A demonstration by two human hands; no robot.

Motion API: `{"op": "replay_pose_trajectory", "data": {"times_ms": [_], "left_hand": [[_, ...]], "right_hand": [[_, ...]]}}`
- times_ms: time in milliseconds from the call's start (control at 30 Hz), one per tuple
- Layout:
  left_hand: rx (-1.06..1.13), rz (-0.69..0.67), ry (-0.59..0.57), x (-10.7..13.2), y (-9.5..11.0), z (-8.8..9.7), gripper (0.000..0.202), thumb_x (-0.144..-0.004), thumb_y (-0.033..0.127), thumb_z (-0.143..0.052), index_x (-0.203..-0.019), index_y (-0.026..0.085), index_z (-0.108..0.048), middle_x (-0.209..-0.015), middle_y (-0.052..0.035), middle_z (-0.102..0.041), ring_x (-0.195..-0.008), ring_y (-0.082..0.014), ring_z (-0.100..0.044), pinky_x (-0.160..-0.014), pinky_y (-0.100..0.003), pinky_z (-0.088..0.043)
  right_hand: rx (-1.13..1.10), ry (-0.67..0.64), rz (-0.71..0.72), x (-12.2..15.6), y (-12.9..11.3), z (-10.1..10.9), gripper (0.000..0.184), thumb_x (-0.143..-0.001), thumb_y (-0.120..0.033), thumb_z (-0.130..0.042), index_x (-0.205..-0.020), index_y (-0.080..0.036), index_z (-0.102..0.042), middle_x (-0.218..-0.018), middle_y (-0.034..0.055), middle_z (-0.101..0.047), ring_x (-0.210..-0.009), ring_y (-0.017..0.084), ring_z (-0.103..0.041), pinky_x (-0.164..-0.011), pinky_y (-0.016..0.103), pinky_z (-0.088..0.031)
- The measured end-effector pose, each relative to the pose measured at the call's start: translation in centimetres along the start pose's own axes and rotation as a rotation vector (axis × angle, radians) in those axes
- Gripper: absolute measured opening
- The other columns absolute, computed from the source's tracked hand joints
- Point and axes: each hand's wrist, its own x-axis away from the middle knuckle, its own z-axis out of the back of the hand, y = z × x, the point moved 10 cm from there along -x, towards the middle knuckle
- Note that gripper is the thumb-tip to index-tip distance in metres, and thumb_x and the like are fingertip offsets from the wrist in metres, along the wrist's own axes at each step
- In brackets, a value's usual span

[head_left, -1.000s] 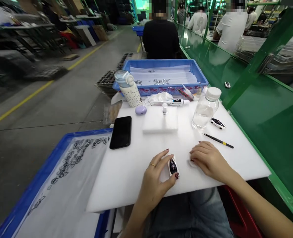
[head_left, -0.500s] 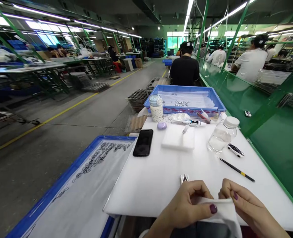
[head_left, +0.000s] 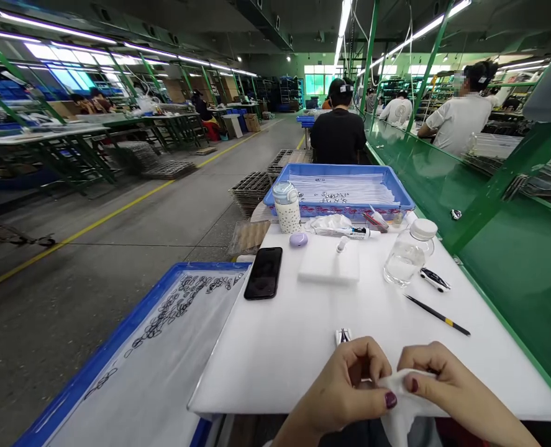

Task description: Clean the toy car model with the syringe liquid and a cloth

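Observation:
A thin white cloth (head_left: 400, 413) is stretched between my hands at the table's near edge, its lower part hanging down. My left hand (head_left: 347, 388) pinches one side of it between thumb and curled fingers. On the other side my right hand (head_left: 443, 379) grips the cloth, thumb pressed against the fingers. A small dark bit shows by the right fingertips, too small to name. Just beyond my left hand lies a small white-and-dark object (head_left: 343, 336), partly covered by that hand. A black tweezers-like tool (head_left: 436, 313) with a yellow band rests farther right.
On the white table (head_left: 275, 360) are a phone (head_left: 263, 273), a white foam block (head_left: 326, 264), a clear bottle (head_left: 403, 257), a patterned cup (head_left: 287, 208) and a car-shaped object (head_left: 435, 279). Blue trays (head_left: 117, 335) hold dark rings. A green conveyor (head_left: 503, 267) runs along the right; people sit farther off.
My right hand has moved left, closer to the left hand, and turned its grip on the cloth. The cloth is now bunched between them. The whole view has shifted slightly.

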Motion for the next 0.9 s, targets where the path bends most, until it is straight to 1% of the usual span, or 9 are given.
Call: {"op": "replay_pose_trajectory", "data": {"times_ms": [100,167,267,333,433,533,600,767,900], "left_hand": [[-0.146,0.075,0.02,0.4,-0.1,0.3,0.045,-0.057,0.023,-0.088,-0.082,0.017,-0.052,-0.075,0.0038,-0.051,-0.062,-0.0062,-0.04,-0.054,-0.019,-0.03],[-0.29,0.192,-0.008,0.8,-0.9,0.2,0.038,-0.061,0.025,-0.084,-0.085,0.017,-0.056,-0.073,0.0039,-0.051,-0.062,-0.0072,-0.041,-0.055,-0.019,-0.031],[-0.439,0.328,-0.126,1.5,-2.0,-0.4,0.032,-0.071,0.034,-0.077,-0.067,0.017,-0.051,-0.06,0.0056,-0.04,-0.054,-0.0065,-0.034,-0.05,-0.022,-0.023],[-0.462,0.267,-0.166,1.4,-1.5,-0.8,0.042,-0.071,0.041,-0.077,-0.059,0.017,-0.045,-0.059,0.0049,-0.037,-0.054,-0.0064,-0.031,-0.049,-0.024,-0.02],[-0.341,0.112,-0.143,0.9,-0.5,-0.7,0.046,-0.066,0.052,-0.08,-0.065,0.016,-0.051,-0.066,0.0026,-0.042,-0.06,-0.0083,-0.037,-0.054,-0.023,-0.025],[-0.215,0.109,-0.04,0.7,-1.1,0.4,0.052,-0.064,0.059,-0.081,-0.071,0.016,-0.053,-0.062,0.0041,-0.041,-0.058,-0.0082,-0.038,-0.054,-0.022,-0.027],[-0.243,0.131,0.034,0.8,-1.5,1.3,0.056,-0.064,0.065,-0.079,-0.071,0.016,-0.053,-0.059,0.005,-0.04,-0.053,-0.0069,-0.036,-0.05,-0.022,-0.025],[-0.366,0.14,0.078,0.7,-1.2,1.5,0.06,-0.075,0.07,-0.067,-0.06,0.018,-0.04,-0.054,0.0066,-0.03,-0.05,-0.0057,-0.027,-0.046,-0.024,-0.018],[-0.35,0.084,0.08,0.7,-0.2,1.1,0.054,-0.078,0.065,-0.067,-0.066,0.017,-0.047,-0.058,0.0052,-0.035,-0.053,-0.0068,-0.03,-0.048,-0.023,-0.021]], "right_hand": [[-0.038,0.016,0.085,0.0,-1.4,-0.2,0.047,-0.093,-0.057,-0.052,-0.069,-0.017,-0.049,-0.074,0.0007,-0.044,-0.072,0.014,-0.041,-0.068,0.026,-0.033],[-0.129,0.055,0.054,0.1,-1.2,-0.2,0.044,-0.094,-0.057,-0.051,-0.073,-0.018,-0.049,-0.074,0.0002,-0.042,-0.071,0.014,-0.039,-0.067,0.026,-0.034],[-0.28,0.134,-0.06,0.4,0.0,-0.4,0.049,-0.087,-0.064,-0.058,-0.071,-0.019,-0.044,-0.067,-0.0022,-0.034,-0.062,0.011,-0.031,-0.056,0.023,-0.029],[-0.336,0.125,-0.06,0.4,0.2,-0.9,0.056,-0.083,-0.067,-0.061,-0.066,-0.018,-0.04,-0.063,-0.0037,-0.029,-0.058,0.009,-0.025,-0.051,0.022,-0.024],[-0.343,0.141,-0.011,0.1,0.2,-1.0,0.059,-0.078,-0.07,-0.064,-0.064,-0.017,-0.043,-0.061,-0.004,-0.029,-0.056,0.008,-0.025,-0.051,0.022,-0.023],[-0.373,0.282,-0.023,0.0,1.0,0.4,0.056,-0.078,-0.069,-0.065,-0.066,-0.017,-0.05,-0.064,-0.002,-0.037,-0.06,0.01,-0.032,-0.055,0.024,-0.03],[-0.353,0.316,-0.01,-0.1,1.0,0.9,0.053,-0.081,-0.067,-0.062,-0.068,-0.017,-0.053,-0.066,-0.0004,-0.042,-0.064,0.013,-0.037,-0.06,0.025,-0.034],[-0.254,0.115,0.081,-0.8,-0.8,-1.1,0.051,-0.088,-0.064,-0.056,-0.069,-0.017,-0.051,-0.067,-0.0009,-0.04,-0.068,0.013,-0.037,-0.066,0.025,-0.035],[-0.363,0.067,0.025,-1.0,-0.4,-2.4,0.052,-0.089,-0.066,-0.053,-0.07,-0.018,-0.043,-0.065,-0.0032,-0.031,-0.062,0.01,-0.029,-0.056,0.022,-0.026]]}}
